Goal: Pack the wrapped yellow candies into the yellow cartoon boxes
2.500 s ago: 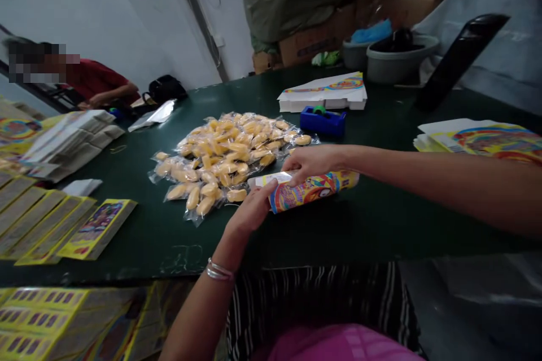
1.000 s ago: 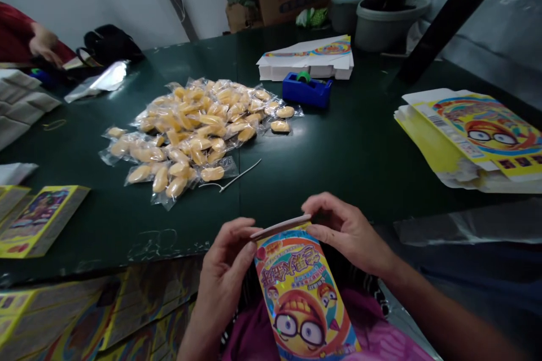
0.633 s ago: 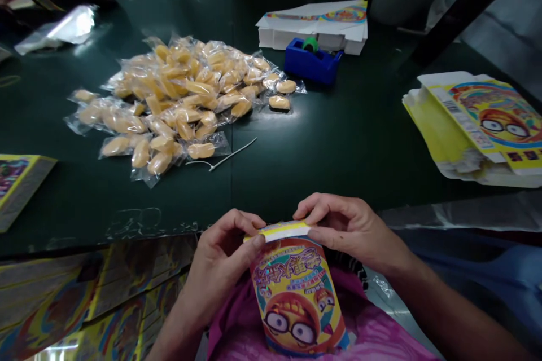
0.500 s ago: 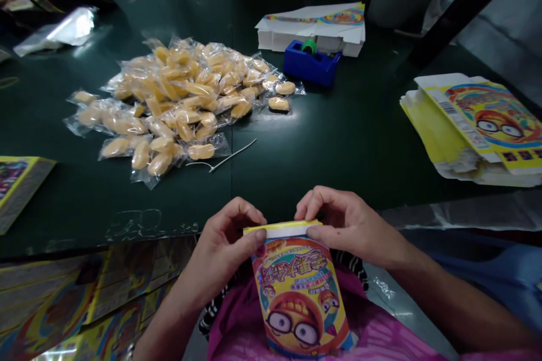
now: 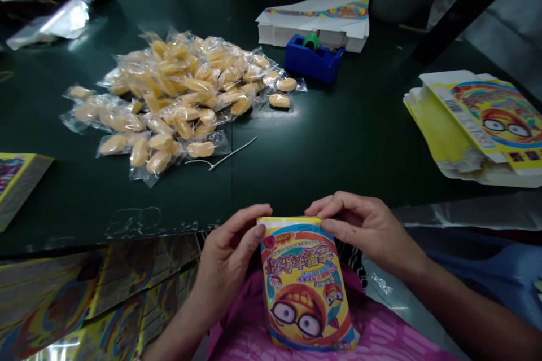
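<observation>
A colourful cartoon box (image 5: 302,287) stands on my lap at the table's near edge, its print upside down to me. Its top end looks nearly closed, with a narrow white strip along the edge. My left hand (image 5: 232,254) grips the box's top left corner between thumb and fingers. At the top right corner, my right hand (image 5: 359,225) pinches the edge with its thumb in front and fingers behind. Beyond the box, a heap of yellow pieces in clear wrappers (image 5: 182,84) lies on the dark green table (image 5: 330,146), with a thin white tie (image 5: 232,152) beside it.
A blue tape dispenser (image 5: 312,59) sits before a stack of white cartons (image 5: 313,22). Flattened boxes (image 5: 486,124) lie at the right. Another box (image 5: 21,180) is at the left edge. More printed boxes (image 5: 122,304) lie below the table at lower left.
The white flap at the box's top has folded down into a narrower strip. The box and both hands have shifted slightly right, and the left hand's fingers have straightened somewhat.
</observation>
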`<state>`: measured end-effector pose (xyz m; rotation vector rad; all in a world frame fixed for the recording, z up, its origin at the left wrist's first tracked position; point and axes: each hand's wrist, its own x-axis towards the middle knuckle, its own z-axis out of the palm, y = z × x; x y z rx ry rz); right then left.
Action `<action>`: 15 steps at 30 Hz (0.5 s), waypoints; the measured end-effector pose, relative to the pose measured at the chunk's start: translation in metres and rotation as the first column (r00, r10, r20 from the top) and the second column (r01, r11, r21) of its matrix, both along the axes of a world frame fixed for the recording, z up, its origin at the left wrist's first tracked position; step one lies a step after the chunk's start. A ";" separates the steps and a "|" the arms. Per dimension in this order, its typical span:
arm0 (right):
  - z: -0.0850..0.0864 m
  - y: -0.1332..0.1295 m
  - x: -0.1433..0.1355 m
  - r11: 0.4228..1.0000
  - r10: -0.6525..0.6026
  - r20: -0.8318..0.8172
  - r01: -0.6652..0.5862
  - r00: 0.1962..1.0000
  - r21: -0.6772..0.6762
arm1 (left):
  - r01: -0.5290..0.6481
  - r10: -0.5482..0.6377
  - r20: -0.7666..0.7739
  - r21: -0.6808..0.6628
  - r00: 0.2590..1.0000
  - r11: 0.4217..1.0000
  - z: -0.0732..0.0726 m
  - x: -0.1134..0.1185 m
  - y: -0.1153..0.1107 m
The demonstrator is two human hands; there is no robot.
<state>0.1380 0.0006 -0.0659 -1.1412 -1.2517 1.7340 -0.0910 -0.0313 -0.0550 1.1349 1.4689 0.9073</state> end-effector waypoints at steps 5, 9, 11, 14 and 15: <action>0.000 -0.006 0.000 0.998 -0.053 0.010 0.052 0.999 0.035 | -0.169 0.166 0.041 0.102 0.985 0.980 -0.008 0.010 -0.018; -0.001 -0.008 0.000 0.998 -0.034 0.016 0.033 0.999 0.058 | -0.182 0.177 0.060 0.086 0.982 0.980 -0.007 0.012 -0.020; -0.001 -0.010 -0.001 0.997 -0.029 0.029 0.027 0.999 0.070 | -0.191 0.185 0.091 0.062 0.979 0.980 -0.005 0.008 -0.018; 0.002 -0.011 -0.003 0.997 -0.016 0.031 0.014 0.999 0.079 | -0.113 0.110 0.145 0.010 0.983 0.994 -0.001 -0.002 -0.015; 0.004 -0.011 -0.005 0.997 -0.006 0.027 0.004 1.000 0.080 | -0.067 0.068 0.170 -0.008 0.983 0.998 0.000 -0.006 -0.014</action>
